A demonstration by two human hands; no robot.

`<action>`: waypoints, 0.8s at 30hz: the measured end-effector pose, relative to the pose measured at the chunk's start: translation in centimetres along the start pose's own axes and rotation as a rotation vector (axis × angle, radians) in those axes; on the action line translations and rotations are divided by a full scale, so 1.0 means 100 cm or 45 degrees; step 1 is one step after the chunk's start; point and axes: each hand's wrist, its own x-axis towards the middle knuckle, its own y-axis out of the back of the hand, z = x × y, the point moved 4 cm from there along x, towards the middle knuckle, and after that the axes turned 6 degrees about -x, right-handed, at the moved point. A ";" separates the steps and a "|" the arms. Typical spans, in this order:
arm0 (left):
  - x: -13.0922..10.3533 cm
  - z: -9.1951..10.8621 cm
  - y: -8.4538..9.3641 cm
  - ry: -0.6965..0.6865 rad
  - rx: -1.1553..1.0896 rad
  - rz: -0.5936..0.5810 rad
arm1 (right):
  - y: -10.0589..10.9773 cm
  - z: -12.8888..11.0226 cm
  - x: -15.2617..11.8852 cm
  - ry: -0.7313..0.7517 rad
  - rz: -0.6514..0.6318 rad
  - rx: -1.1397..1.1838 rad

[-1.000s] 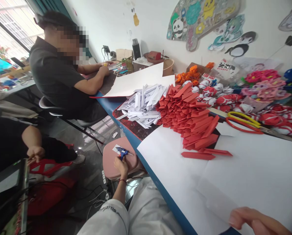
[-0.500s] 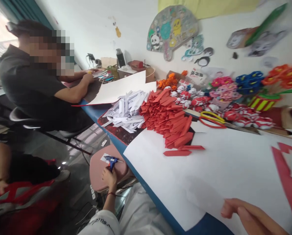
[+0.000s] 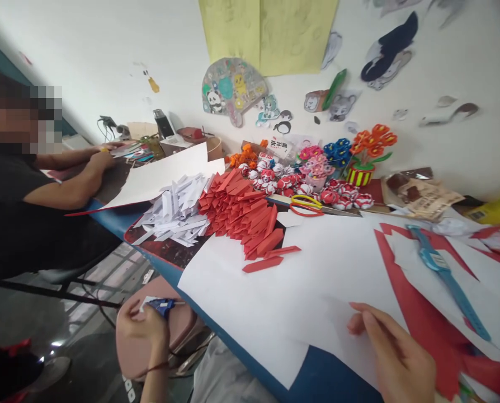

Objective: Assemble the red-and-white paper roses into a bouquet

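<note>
My left hand (image 3: 146, 330) is low at the left, over a pink stool (image 3: 128, 358). Its fingers are curved and apart, beside a blue glue gun (image 3: 163, 306) that rests on the seat; nothing shows in its grasp. At the lower right, my right hand (image 3: 395, 352) hovers over a large white paper sheet (image 3: 317, 285), fingers loosely bent and slightly apart, holding nothing I can see. Folded red paper pieces (image 3: 241, 207) lie heaped on the table, with two loose ones on the sheet. Against them is a pile of folded white paper strips (image 3: 177, 210).
Scissors (image 3: 306, 204) with yellow and red handles lie behind the sheet. Red-and-white paper balls (image 3: 329, 196) and craft flowers (image 3: 371, 143) line the wall. A blue watch (image 3: 443, 271) lies right, by red paper (image 3: 418, 313). A co-worker (image 3: 19, 212) sits at the left.
My left hand has come off the glue gun's handle, its fingers spreading apart. The view has swung right, bringing the watch into sight. My right hand still hovers over the sheet.
</note>
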 end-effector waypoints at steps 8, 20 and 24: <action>-0.045 0.202 0.041 -1.016 -0.955 0.022 | 0.000 -0.018 0.010 0.007 -0.134 0.003; -0.145 0.273 0.040 -1.540 -0.934 -1.045 | -0.094 -0.130 0.120 0.903 -0.392 -0.858; -0.141 0.267 0.046 -1.515 -0.923 -1.078 | -0.138 -0.132 0.136 1.300 -0.294 -1.259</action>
